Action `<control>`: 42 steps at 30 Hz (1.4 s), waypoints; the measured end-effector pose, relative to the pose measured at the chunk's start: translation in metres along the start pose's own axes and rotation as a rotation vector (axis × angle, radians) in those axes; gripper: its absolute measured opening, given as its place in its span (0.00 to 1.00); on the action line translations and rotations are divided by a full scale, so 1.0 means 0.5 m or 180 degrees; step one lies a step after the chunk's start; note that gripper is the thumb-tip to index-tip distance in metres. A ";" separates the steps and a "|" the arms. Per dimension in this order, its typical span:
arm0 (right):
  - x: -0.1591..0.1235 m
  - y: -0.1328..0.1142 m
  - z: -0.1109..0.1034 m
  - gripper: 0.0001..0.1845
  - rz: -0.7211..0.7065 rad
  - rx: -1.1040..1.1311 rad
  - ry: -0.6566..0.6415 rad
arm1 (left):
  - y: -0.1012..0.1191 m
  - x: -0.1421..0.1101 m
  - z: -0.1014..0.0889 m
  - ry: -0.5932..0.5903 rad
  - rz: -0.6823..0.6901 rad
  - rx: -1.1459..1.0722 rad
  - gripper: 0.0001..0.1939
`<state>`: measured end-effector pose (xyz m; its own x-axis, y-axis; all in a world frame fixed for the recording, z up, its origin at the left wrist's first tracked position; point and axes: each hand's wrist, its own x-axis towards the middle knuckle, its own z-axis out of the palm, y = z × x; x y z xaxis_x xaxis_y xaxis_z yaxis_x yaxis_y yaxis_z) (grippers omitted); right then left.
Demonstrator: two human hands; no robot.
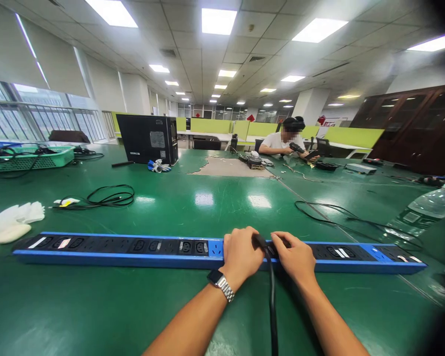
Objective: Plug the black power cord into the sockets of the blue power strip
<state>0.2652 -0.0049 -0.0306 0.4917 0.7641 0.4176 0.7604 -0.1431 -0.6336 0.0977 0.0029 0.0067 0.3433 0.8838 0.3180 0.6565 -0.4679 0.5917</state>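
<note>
A long blue and black power strip (133, 247) lies across the green table (207, 198) in front of me. A black plug (261, 242) sits at the strip, and its black cable (272, 301) runs back toward me between my arms. My left hand (241, 254), with a watch on the wrist, rests curled on the strip just left of the plug, fingers against it. On the plug's right side my right hand (294, 257) pinches it with fingertips. Whether the plug is fully in a socket is hidden by my fingers.
A coiled black cable (107, 196) and white gloves (15, 220) lie at the left. A clear water bottle (422, 210) lies at the right beside another thin cable (337, 217). Farther back stand a computer case (148, 138), a green basket (29, 158) and a seated person (285, 143).
</note>
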 end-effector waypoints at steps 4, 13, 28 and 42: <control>0.001 0.004 0.000 0.20 -0.0096 0.0137 0.0011 | 0.017 -0.004 0.009 -0.0023 0.0203 0.0091 0.10; 0.003 0.016 0.000 0.21 -0.0161 0.0245 -0.0180 | 0.011 0.004 -0.002 -0.0261 0.0513 0.0424 0.10; -0.020 0.030 -0.022 0.16 -0.1117 0.0598 -0.0540 | -0.007 -0.020 -0.017 -0.0344 0.0902 0.0527 0.19; -0.088 -0.147 -0.011 0.15 -0.1173 0.0956 0.1006 | -0.342 -0.153 -0.265 0.0549 0.0106 0.1458 0.32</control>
<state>0.1898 -0.0315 0.0013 0.3549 0.4978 0.7914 0.7744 0.3177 -0.5471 -0.1297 0.0144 -0.0206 0.2781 0.8364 0.4722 0.8884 -0.4109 0.2046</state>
